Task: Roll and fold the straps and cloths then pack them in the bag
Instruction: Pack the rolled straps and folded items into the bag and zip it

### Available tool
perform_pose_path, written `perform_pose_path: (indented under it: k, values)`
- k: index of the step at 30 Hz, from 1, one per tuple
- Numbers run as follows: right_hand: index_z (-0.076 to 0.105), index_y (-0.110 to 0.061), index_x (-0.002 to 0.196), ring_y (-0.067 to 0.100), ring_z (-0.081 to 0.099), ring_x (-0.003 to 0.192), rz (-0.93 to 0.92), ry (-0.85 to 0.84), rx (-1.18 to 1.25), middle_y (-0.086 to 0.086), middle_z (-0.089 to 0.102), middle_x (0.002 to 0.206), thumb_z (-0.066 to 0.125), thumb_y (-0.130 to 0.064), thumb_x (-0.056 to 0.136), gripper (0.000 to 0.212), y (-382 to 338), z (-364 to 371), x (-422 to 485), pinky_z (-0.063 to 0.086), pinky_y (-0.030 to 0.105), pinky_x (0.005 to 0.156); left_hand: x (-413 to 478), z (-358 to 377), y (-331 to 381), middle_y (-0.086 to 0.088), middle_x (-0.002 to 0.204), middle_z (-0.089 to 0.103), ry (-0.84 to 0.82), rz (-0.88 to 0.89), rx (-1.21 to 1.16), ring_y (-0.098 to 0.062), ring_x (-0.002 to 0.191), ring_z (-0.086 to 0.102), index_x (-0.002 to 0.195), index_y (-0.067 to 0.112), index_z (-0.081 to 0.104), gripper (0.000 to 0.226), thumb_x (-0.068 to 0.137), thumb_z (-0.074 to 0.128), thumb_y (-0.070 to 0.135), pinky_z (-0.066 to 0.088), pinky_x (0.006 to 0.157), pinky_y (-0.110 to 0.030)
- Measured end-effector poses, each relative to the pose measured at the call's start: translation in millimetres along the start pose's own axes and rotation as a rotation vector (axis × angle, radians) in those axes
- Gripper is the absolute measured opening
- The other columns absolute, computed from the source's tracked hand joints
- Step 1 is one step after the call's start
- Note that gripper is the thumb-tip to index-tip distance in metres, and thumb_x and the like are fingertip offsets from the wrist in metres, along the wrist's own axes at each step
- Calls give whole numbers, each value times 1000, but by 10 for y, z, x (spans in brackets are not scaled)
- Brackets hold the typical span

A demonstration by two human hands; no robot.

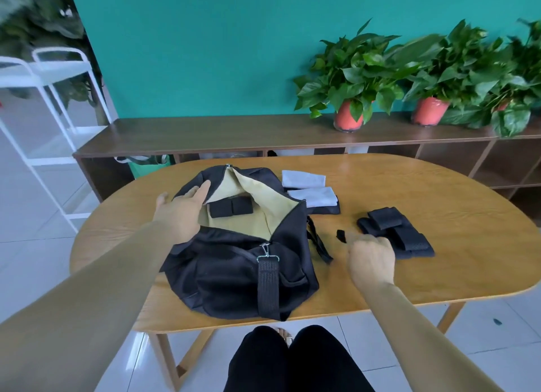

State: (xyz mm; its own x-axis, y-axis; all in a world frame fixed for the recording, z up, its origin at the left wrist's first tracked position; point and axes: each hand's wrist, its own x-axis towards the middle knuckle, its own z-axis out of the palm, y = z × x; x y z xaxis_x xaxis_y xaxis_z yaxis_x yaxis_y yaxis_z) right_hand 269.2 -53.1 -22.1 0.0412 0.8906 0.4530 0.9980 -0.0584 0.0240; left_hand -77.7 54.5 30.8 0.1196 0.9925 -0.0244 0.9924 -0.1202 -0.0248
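Left hand: open wide, fingers straight and spread, resting on the left edge of the bag's open mouth.
Right hand: palm down, fingers curled over the near left corner of the strap pile; a short black strap end sticks out beside the thumb. Whether the hand actually grips it cannot be told.
Bag: a black fabric duffel bag with pale yellow lining lies between the hands, unzipped, its mouth gaping just right of the left hand.
Inside the bag: one folded black webbing strap, lying on the lining close to the left fingertips.
Strap pile: several folded black webbing straps stacked loosely, touching the right hand and reaching away to its right.
Cloths: two folded pale grey cloths, one behind the other, beyond the right hand, just beside the bag's far right edge.
Surface: a rounded light wooden surface carrying everything.
Beyond the hands: a dark brown shelf unit with leafy green plants in red pots.
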Motion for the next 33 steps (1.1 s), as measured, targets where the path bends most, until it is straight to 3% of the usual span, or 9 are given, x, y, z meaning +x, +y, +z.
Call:
perform_pose_path:
  k: [3,7,12,14,16,21,24,27,33]
  values:
    - [53,-10,67,22,47,47,95,244,27,-1,47,52,50,11,61,22,-247,-167,262,21,27,55,-78,-91,37,2,159,15,45,30,-42,-19,128,43,150,30,-13,84,93,44,8,12,114,-45]
    - [49,-14,65,18,25,49,-83,431,44,-4,40,49,40,9,53,27,-937,-299,583,18,28,54,-69,-43,-17,3,158,17,95,53,-94,-21,119,47,149,35,-13,85,93,45,8,20,112,-49]
    - [52,-16,67,19,45,48,-308,232,39,-3,46,55,22,2,62,35,-1727,-62,700,25,29,56,-61,90,-95,3,161,7,66,80,-173,-21,138,32,147,40,-17,94,89,50,6,23,111,-46]
    - [51,-16,65,18,46,48,-375,102,-7,-3,46,54,51,-2,56,17,-1926,76,738,30,29,56,-63,125,-111,4,161,4,70,89,-216,-22,140,29,146,42,-19,97,88,52,7,25,110,-46]
    - [54,-17,63,18,46,46,-417,-58,-61,-4,47,52,71,-12,36,32,-2047,213,770,35,30,58,-61,142,-112,4,161,2,72,89,-240,-23,140,30,145,42,-21,101,87,54,7,27,109,-47]
    - [58,-21,59,15,48,44,-489,-153,-142,-7,50,49,74,-18,39,26,-2235,389,869,34,28,59,-30,172,-171,7,160,8,33,91,-353,-20,105,59,142,47,-23,105,85,55,5,52,85,-39]
    - [60,-22,58,12,47,43,-562,-158,-158,-9,49,48,72,-20,35,26,-2272,456,896,35,25,57,-23,154,-174,1,117,61,16,71,-446,-8,58,54,148,40,-18,98,88,50,2,47,53,-27]
    - [61,-24,57,10,47,41,-597,-179,-174,-9,50,47,78,-26,34,29,-2291,548,889,37,22,56,-30,122,-149,4,70,55,-27,37,-464,-9,50,50,147,39,-19,98,88,51,2,40,48,-25]
    - [63,-19,84,15,59,65,-659,-199,-109,-6,61,73,71,-23,66,20,-2264,575,907,40,27,73,-20,86,-116,3,65,52,-44,42,-501,-8,51,50,149,34,-18,96,89,50,1,36,49,-21]
